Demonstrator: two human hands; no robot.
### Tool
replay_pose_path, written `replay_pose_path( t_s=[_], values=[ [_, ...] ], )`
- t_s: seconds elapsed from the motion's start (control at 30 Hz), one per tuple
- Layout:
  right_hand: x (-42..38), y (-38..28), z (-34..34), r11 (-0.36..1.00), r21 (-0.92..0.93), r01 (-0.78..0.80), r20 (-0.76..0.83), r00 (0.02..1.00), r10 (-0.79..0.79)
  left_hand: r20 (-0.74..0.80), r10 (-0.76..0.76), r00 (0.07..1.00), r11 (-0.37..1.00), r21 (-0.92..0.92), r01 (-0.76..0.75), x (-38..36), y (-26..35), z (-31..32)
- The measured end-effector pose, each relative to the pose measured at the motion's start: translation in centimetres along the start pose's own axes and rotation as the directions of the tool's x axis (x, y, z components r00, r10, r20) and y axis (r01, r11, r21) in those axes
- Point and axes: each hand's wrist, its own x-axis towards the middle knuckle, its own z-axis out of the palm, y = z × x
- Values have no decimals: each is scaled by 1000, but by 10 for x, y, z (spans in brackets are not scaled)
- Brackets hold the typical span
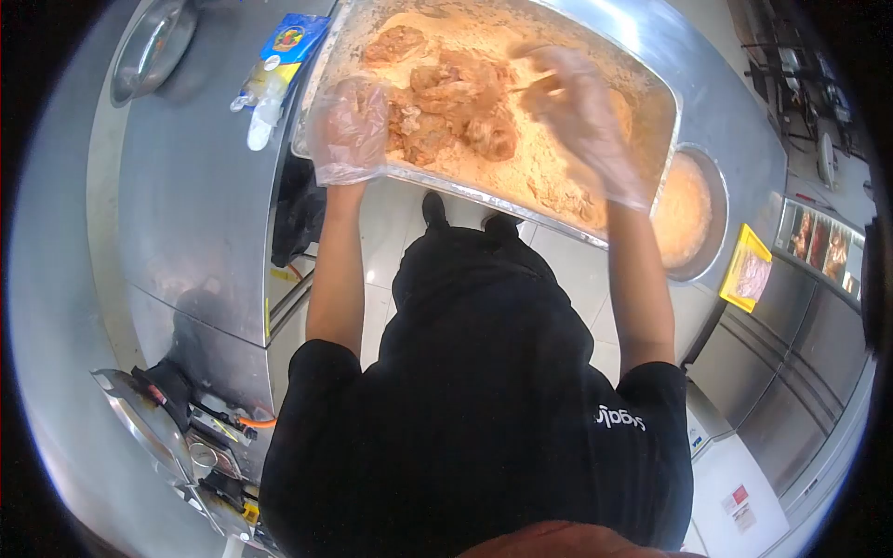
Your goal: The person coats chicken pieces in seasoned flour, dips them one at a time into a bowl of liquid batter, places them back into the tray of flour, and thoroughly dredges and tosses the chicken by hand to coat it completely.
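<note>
Left hand [352, 126]: 1, in a clear, powder-smeared glove, at the left side of the tray, next to the meat pieces; whether its fingers grip anything cannot be told. Right hand [579, 107]: 1, gloved likewise, motion-blurred, over the powder on the right side; open, fingers spread, no piece visible in it. Meat pieces [456, 98]: several, reddish-brown, heaped left of centre between the hands, on the pale orange powder [535, 172]; exact count unclear. Separate piece [393, 45]: 1, at the upper left, just apart from the heap. Condition: coating judged partial and uneven, begun but unfinished; reddish surfaces show through, and much powder lies loose around the heap. All visible pieces lie inside the tray, none set out elsewhere. Metal tray [484, 199]: 1, rectangular, broad, holding the above. Round pan [719, 219]: 1, beside the tray on the right, containing similar powder. Yellow tray [746, 268]: 1, farther right, contents indistinct. Blue-and-yellow packet [294, 39]: 1, left of the metal tray. Metal bowl [149, 46]: 1, at the far upper left.
</note>
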Motion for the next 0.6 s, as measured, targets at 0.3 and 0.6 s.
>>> replay_pose_path(
  t_s=[0.3,0.6],
  values=[
    [-61,59,-128,908,-247,-337,-328,911,249,26,52,998,920,-389,-38,3,56,8],
    [-109,109,-107,980,-129,-151,-311,945,105,581,469,666,870,-433,-235,31,196,183]
  ],
)
